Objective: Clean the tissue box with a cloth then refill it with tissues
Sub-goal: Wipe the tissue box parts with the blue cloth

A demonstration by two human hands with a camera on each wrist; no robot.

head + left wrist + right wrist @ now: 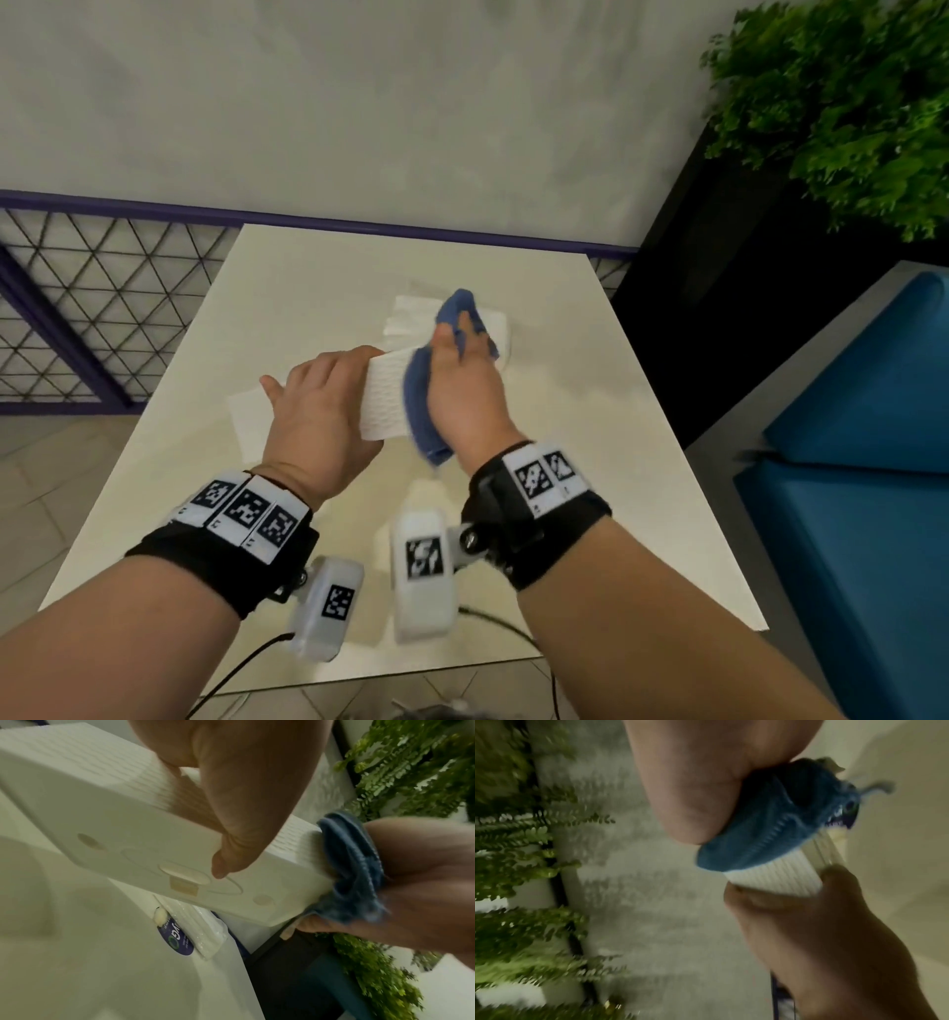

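Note:
A white ribbed tissue box [386,398] is held above the table, gripped at its left end by my left hand [318,411]. The left wrist view shows the box's [123,825] smooth underside, my thumb [231,833] curled over it. My right hand [464,390] clutches a blue cloth [423,411] and presses it against the box's right end. The cloth [352,870] is bunched between palm and box; the right wrist view shows the cloth [770,825] over the ribbed box [780,876]. A pack of white tissues [411,318] lies on the table behind the hands.
The cream table [590,462] stands against a grey wall [359,103]. A flat white sheet [246,421] lies under my left hand. A leafy plant [847,103] in a black planter stands at the right, with a blue seat [862,411] beside the table and metal mesh [102,288] left.

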